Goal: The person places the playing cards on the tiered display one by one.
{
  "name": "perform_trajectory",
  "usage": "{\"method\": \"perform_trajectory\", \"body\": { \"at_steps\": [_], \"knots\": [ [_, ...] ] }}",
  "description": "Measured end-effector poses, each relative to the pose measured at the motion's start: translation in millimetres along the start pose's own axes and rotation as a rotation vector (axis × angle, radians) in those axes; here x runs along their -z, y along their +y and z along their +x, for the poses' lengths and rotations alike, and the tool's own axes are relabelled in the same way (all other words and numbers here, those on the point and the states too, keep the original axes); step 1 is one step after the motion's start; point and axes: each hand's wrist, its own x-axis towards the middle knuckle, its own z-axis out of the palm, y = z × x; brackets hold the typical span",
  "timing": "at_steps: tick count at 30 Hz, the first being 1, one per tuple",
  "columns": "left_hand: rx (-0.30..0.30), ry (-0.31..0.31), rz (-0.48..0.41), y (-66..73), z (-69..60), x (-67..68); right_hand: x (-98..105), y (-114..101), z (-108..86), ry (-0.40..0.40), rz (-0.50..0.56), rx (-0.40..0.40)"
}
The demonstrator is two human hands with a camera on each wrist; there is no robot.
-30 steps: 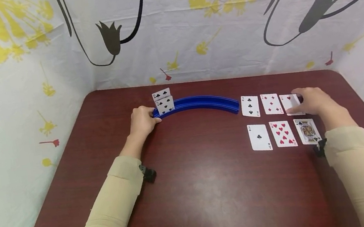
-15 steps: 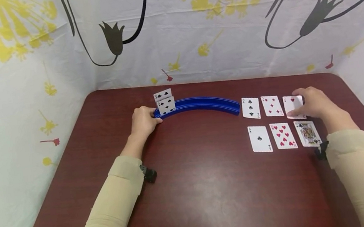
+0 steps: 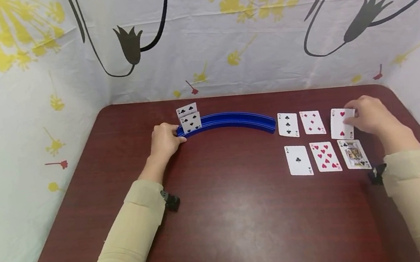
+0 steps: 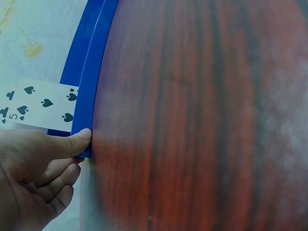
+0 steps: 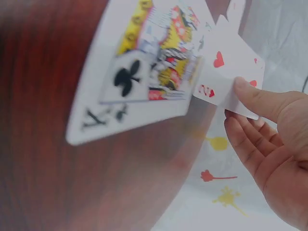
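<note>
The left hand grips the left end of a curved blue card holder, its thumb on the front edge in the left wrist view. Beside that hand the five of spades stands in the holder, with a six behind it. At the right, the right hand pinches the two of hearts by its right edge, thumb on the face and fingers behind in the right wrist view. The card is tilted up above the king of clubs.
Left of the two of hearts lie the five of diamonds and three of clubs. In the nearer row are the ace of clubs and eight of hearts. A patterned cloth hangs behind the table.
The right hand has drawn back slightly to the right, and the two of hearts has been lifted and tilted up off the table. The left hand stays on the holder.
</note>
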Motion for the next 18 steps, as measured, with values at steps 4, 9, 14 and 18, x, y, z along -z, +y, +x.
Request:
{"method": "perform_trajectory", "body": {
  "at_steps": [4, 9, 14, 18],
  "knots": [
    [0.001, 0.001, -0.001, 0.4, -0.2, 0.3, 9.1, -4.3, -0.8, 0.031, -0.011, 0.004],
    [-0.001, -0.001, 0.005, 0.5, -0.2, 1.0, 17.5, -7.6, -3.5, 0.061, -0.015, 0.006],
    [0.001, -0.007, 0.007, 0.1, 0.7, 0.7, 24.0, -10.8, -5.5, 0.088, -0.015, 0.017],
    [0.008, -0.009, 0.006, 0.7, 0.7, 0.3, 28.5, -12.7, -4.5, 0.13, -0.038, 0.073]
  ]
}}
